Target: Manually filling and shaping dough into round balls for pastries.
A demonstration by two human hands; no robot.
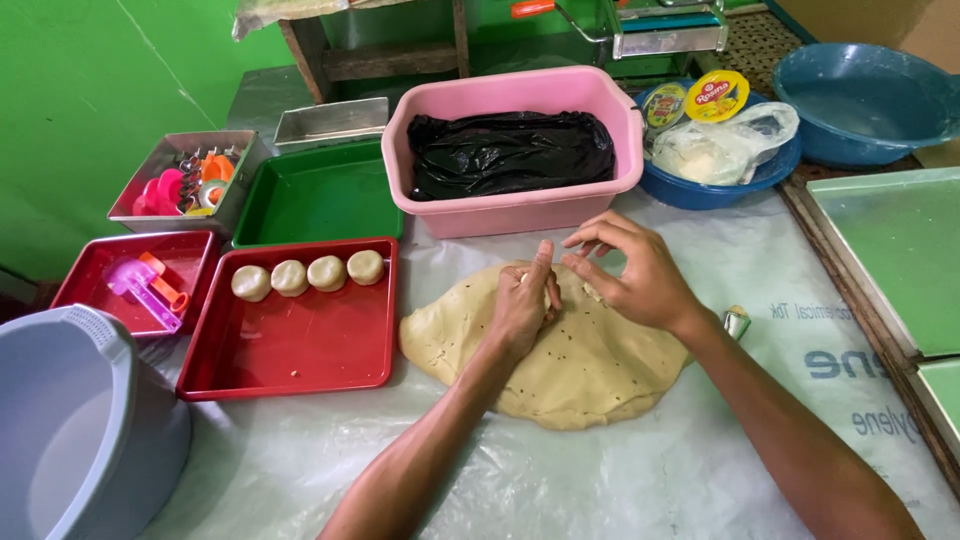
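Note:
A large flat slab of pale speckled dough (575, 370) lies on a clear plastic sheet (300, 470). My left hand (522, 305) rests on the slab's far edge with its fingers curled around a small piece of dough. My right hand (635, 275) is just beside it, fingertips pinching at the same spot. A red tray (300, 350) to the left holds several round dough balls (308, 275) in a row along its far side.
A pink tub (520, 205) lined with black plastic stands behind the dough. Left: a green tray (320, 200), a smaller red tray (100, 270) with plastic tools, a metal box of cutters (185, 185), a grey bucket (80, 430). Right: blue bowls (865, 100), green trays (900, 250).

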